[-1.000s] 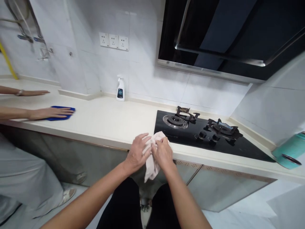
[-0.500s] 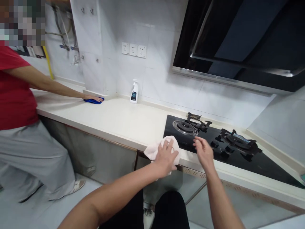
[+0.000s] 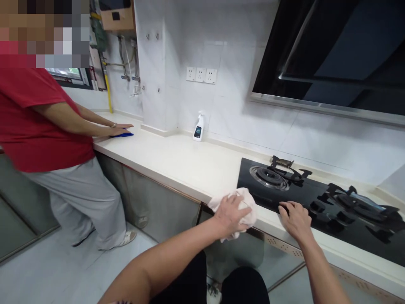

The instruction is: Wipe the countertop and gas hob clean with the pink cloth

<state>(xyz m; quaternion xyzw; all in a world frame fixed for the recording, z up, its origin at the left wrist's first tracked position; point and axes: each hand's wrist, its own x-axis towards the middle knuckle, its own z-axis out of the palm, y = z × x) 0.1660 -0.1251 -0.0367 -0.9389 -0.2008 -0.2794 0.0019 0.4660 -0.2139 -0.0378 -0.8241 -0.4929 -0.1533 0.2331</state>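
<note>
A crumpled pale pink cloth sits bunched on the front edge of the white stone countertop, just beside the black glass gas hob, with one fold hanging below the edge. The person's left hand lies over it, fingers curled down and pressing the bunch against the counter. The right hand holds nothing: its fingers are slightly spread, tips resting on the hob's near corner, close to the control knobs. Further along the counter stands a white spray bottle, below a triple wall socket. At the far end, a co-worker in a red T-shirt presses a blue cloth flat under one hand.
</note>
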